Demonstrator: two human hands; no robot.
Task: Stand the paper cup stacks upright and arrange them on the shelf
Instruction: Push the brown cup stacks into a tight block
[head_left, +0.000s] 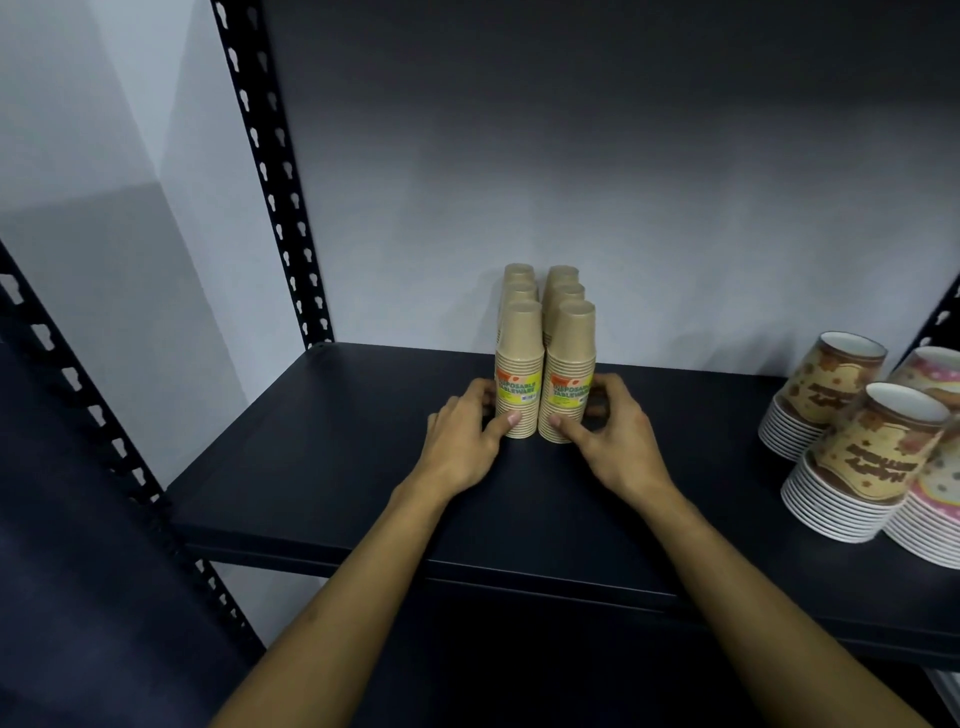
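Note:
Several tan paper cup stacks stand upright, rims down, in two rows running back toward the wall on the dark shelf (322, 467). The front left stack (519, 364) and front right stack (569, 371) carry yellow and orange labels. My left hand (467, 431) holds the base of the front left stack, thumb on its front, fingers round its left side. My right hand (608, 426) holds the base of the front right stack in the same way, thumb in front, fingers curled round its right side. The rear stacks are mostly hidden behind the front ones.
Printed paper cup stacks with white rims (857, 467) stand rims down at the shelf's right end, some brown and yellow, some pink. A black perforated upright (270, 171) rises at the back left. A pale wall lies behind the shelf.

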